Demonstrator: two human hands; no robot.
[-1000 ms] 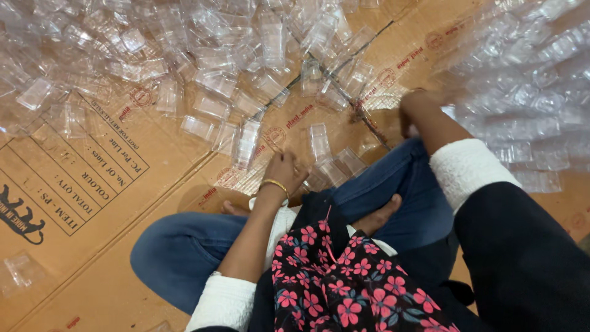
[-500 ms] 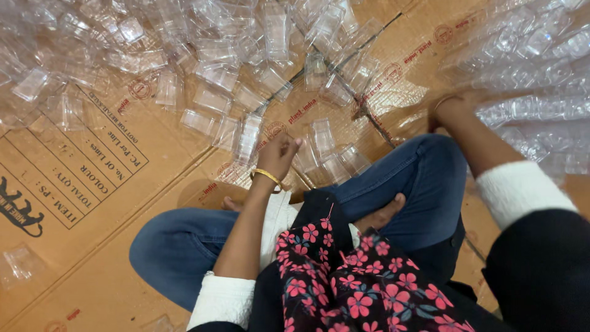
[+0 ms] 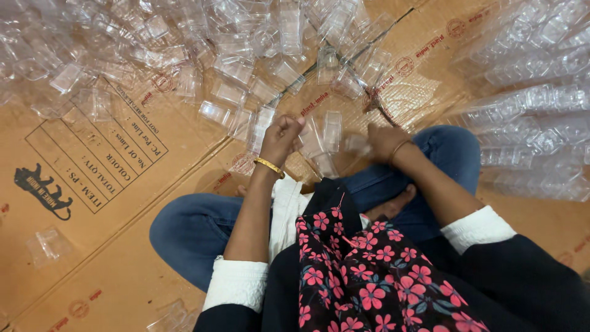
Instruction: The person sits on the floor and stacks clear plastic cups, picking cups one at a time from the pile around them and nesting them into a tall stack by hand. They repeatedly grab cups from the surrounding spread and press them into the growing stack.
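both hands amid clear plastic pieces

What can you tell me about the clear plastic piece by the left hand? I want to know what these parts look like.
The clear plastic piece is a small, thin, see-through tray-like part with a raised rectangular rim, glossy and colourless. It sits just right of the closed left hand, whose fingers seem to pinch its edge, though the contact is hard to make out. It hangs low over the brown cardboard, in front of the person's knees, with similar pieces scattered beyond it.
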